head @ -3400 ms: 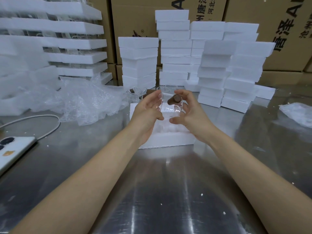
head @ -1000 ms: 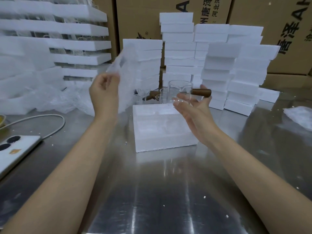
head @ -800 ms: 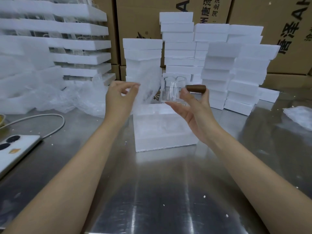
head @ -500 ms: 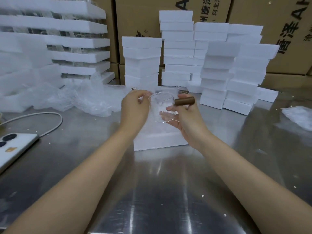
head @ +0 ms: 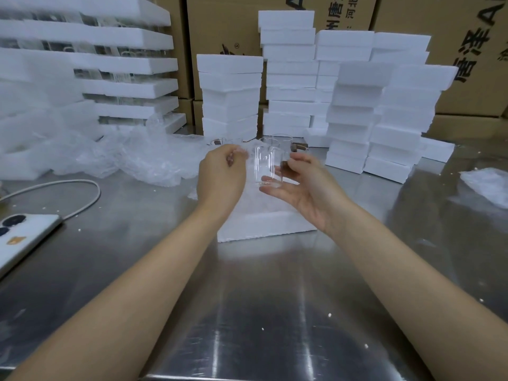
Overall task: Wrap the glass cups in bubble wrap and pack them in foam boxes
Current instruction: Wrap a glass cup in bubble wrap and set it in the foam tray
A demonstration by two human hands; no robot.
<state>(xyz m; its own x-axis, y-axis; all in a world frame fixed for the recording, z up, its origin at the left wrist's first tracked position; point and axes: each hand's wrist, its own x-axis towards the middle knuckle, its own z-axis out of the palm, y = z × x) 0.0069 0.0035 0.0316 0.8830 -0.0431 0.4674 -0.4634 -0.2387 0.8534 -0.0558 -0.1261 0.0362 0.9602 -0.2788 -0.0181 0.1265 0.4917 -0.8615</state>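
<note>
Over foam box (head: 264, 224), right hand (head: 310, 188) curled round now-upright cup (head: 265, 166), left hand (head: 220, 177) with pinched wrap (head: 245, 150).

phone (head: 24, 237) cut by left edge, foam box (head: 264, 224) — top largely hidden

Both arms are bare: the left forearm (head: 143, 292) and the right forearm (head: 398, 276) show uncovered skin from the wrist to the bottom edge of the view. The left hand (head: 220, 177) and the right hand (head: 308, 188) are bare too, slim-fingered, with short nails.
</note>
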